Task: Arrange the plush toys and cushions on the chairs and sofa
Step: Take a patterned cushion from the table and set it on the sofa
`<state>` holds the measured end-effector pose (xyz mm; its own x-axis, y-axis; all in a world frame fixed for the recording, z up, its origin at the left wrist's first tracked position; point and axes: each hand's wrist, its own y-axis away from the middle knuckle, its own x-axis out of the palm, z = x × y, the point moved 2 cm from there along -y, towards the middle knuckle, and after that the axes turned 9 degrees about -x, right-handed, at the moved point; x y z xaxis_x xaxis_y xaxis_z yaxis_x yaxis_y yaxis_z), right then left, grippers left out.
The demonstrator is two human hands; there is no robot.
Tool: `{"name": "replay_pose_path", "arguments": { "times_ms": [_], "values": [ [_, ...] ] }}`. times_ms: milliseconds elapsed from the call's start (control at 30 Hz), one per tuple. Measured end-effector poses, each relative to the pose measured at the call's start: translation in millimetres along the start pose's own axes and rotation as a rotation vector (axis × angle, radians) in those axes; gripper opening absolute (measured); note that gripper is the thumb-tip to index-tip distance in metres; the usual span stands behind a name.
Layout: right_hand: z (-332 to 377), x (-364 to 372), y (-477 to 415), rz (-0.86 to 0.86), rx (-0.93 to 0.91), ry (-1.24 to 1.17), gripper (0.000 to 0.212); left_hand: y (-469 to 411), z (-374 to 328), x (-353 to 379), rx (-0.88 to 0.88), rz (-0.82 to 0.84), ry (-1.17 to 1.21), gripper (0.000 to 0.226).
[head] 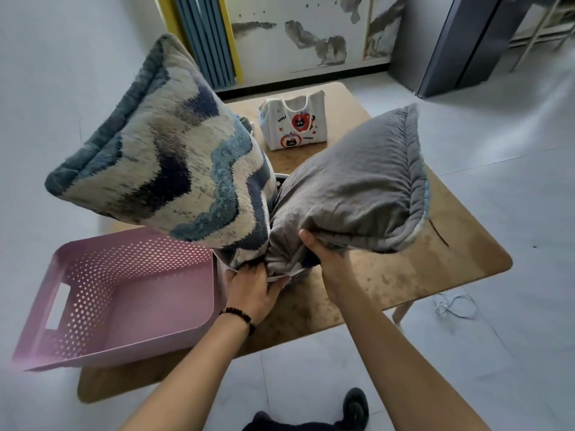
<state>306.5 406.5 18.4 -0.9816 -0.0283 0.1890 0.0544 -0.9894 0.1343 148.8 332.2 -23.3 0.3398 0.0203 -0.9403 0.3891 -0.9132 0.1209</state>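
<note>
— Pale grey floor tiles all round, and a low wooden table (404,275) dead centre. What's on it?

— Pink perforated basket (118,293) at the near left corner, overhanging the edge, nothing showing inside it. Far end, a white tote bag (294,126) with cartoon prints, standing upright.

— And the cushions?

— Both up in the air above the table! Left hand (252,290), beaded bracelet (239,315) at the wrist, fingers closed on the lower corner of the blue-and-cream zigzag cushion (168,157), which fans up and to the left.

— Right side?

— Right hand (326,259) clamped on the bottom edge of the grey cushion (351,188), thumb pressed into the fabric, cushion leaning off to the right. The two corners meet between the hands.

— Anything behind them?

— Something dark peeks through the gap, can't tell what. A thin white cord (454,306) lies on the floor by the table leg
</note>
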Motion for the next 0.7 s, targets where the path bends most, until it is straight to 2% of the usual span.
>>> {"name": "replay_pose_path", "arguments": {
  "times_ms": [100,167,233,300,400,533,700],
  "values": [
    [3,6,-23,-0.115,0.049,0.091,0.135,4,-12,2,-0.034,-0.027,-0.031,0.071],
    [3,4,-31,-0.178,0.075,0.122,0.140,5,-21,3,-0.091,0.000,-0.065,0.062],
    [21,0,-31,-0.211,0.060,0.144,0.120,6,-30,3,-0.165,0.037,-0.110,0.059],
    [35,-8,-36,-0.202,0.059,0.125,0.088,8,-35,9,-0.211,0.064,-0.140,0.061],
    [48,-21,-42,-0.160,0.058,0.013,0.051,7,-39,20,-0.202,0.055,-0.199,0.061],
    [56,-13,-41,-0.154,0.081,-0.078,0.036,3,-41,23,-0.193,0.059,-0.231,0.061],
    [88,-3,-36,-0.092,-0.074,-0.132,0.038,2,-44,24,-0.228,0.063,-0.191,0.067]
  ]
}}
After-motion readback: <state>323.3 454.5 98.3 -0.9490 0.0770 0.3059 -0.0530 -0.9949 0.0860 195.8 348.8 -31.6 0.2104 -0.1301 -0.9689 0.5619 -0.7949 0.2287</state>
